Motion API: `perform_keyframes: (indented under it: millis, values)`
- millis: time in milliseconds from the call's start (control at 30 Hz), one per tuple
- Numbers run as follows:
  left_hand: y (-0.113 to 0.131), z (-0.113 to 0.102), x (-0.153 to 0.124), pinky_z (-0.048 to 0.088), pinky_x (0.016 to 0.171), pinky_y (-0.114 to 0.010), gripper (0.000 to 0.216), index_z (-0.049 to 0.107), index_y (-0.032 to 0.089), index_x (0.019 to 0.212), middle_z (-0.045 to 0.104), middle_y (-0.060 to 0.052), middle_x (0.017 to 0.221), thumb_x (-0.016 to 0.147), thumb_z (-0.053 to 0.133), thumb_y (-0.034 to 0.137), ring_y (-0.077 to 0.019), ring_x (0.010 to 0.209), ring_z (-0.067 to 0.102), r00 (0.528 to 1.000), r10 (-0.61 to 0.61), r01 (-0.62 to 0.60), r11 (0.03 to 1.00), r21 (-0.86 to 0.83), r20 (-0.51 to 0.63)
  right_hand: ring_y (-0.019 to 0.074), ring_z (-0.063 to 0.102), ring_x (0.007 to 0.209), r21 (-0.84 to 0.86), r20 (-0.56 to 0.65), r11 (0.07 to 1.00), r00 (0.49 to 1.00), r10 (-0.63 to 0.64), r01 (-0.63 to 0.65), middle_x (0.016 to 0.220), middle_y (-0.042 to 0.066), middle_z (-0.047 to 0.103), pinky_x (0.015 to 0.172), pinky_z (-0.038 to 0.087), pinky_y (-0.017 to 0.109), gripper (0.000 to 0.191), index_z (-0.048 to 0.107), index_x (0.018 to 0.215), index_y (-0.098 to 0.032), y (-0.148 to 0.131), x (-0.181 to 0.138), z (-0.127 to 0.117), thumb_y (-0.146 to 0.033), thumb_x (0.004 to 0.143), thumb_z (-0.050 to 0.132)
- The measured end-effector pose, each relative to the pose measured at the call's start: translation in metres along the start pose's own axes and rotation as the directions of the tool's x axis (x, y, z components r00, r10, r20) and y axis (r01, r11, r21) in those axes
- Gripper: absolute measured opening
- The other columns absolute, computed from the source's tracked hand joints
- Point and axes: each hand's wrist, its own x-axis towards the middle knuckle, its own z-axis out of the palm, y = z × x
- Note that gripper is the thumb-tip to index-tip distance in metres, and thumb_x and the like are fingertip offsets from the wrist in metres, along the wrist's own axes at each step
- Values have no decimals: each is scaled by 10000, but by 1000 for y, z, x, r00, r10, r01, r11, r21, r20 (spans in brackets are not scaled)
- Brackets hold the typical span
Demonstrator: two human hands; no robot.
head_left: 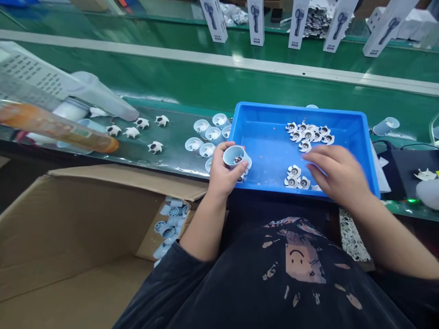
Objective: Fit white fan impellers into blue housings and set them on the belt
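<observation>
My left hand (224,171) is wrapped round a light blue cylindrical housing (234,156), tilted with its open end up. A small dark motor-like part (238,159) shows inside it. Over the blue tray (267,108), my right hand (338,173) has its fingers stretched out, slightly blurred, with nothing visible in them. Its fingertips are close to a white fan impeller (304,146) at the near side of a cluster of impellers (308,135). More white impellers (294,172) lie at the tray's near edge, left of the right hand.
Several light blue housings (213,133) with white impellers inside stand left of the tray. Loose impellers (155,147) lie farther left, near an orange-tinted tube (58,128). A cardboard box (85,219) sits below the bench. White printed boxes (255,23) line the back shelf.
</observation>
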Motion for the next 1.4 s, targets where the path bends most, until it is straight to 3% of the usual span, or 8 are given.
perform_keyframes:
  millis: [133, 233, 367, 500, 700, 967, 1167, 1400]
  values:
    - [1, 2, 1, 539, 763, -316, 632, 453, 212, 1132, 657, -90, 1080, 663, 772, 491, -208, 920, 651, 999, -18, 23, 995, -98, 49, 218, 593, 933, -275, 260, 960, 956, 134, -59, 1086, 109, 599, 817, 487, 324, 288, 659, 1108, -159, 7, 47, 24, -260, 840, 687]
    - [5, 1, 1, 545, 761, -321, 631, 463, 210, 1134, 666, -95, 1080, 661, 777, 485, -210, 912, 655, 995, -26, 39, 990, -138, 95, 231, 577, 993, -383, 261, 923, 955, 137, -27, 1109, 117, 582, 796, 450, 296, 208, 655, 1079, -146, 8, 64, 26, -235, 905, 582]
    - [8, 0, -1, 545, 769, -318, 629, 487, 191, 1144, 669, -95, 1082, 649, 785, 439, -199, 882, 656, 992, -47, 66, 985, -162, 119, 300, 523, 1096, -502, 255, 861, 965, 57, 81, 1165, 181, 557, 903, 394, 400, 309, 629, 1128, -96, -3, 53, 17, -132, 971, 365]
    - [9, 2, 0, 545, 768, -315, 668, 522, 184, 1193, 675, -77, 1027, 653, 803, 457, -205, 881, 661, 990, -75, 93, 983, -157, 117, 203, 533, 1123, -445, 429, 858, 902, -46, 256, 1212, 37, 597, 991, 363, 337, 351, 674, 1112, -258, -11, 35, 7, -64, 939, 438]
    - [27, 31, 39, 555, 809, -362, 655, 508, 237, 1230, 647, -83, 1139, 709, 767, 536, -247, 1009, 648, 980, 62, -18, 975, -222, 191, 259, 590, 1056, -525, 346, 851, 920, 185, 26, 1170, 120, 592, 847, 479, 349, 279, 641, 1184, -174, -27, 52, 19, -177, 963, 471]
    - [63, 58, 115, 555, 810, -399, 556, 534, 189, 1160, 640, -52, 1033, 654, 759, 232, -255, 927, 649, 861, 108, -170, 982, 82, 497, 183, 591, 1028, -525, 285, 830, 880, 380, -188, 1102, 97, 602, 924, 520, 386, 250, 613, 1100, -105, -65, 68, 42, -313, 977, 548]
    - [58, 7, 77, 421, 1072, -488, 592, 551, 164, 1250, 590, -124, 1310, 707, 733, 315, -315, 1232, 548, 784, 60, -276, 925, 260, 618, 184, 610, 989, -377, 274, 896, 896, 349, -234, 1066, 90, 618, 919, 521, 404, 183, 626, 1084, -110, -61, 57, 47, -217, 973, 526]
    - [52, -25, 18, 447, 1062, -476, 604, 504, 206, 1335, 588, -116, 1337, 777, 711, 310, -291, 1233, 555, 783, 73, -314, 904, 291, 618, 171, 643, 844, 74, 130, 974, 970, 204, -214, 1050, 111, 640, 756, 532, 296, 304, 564, 1216, -123, -61, 35, 29, -233, 945, 480]
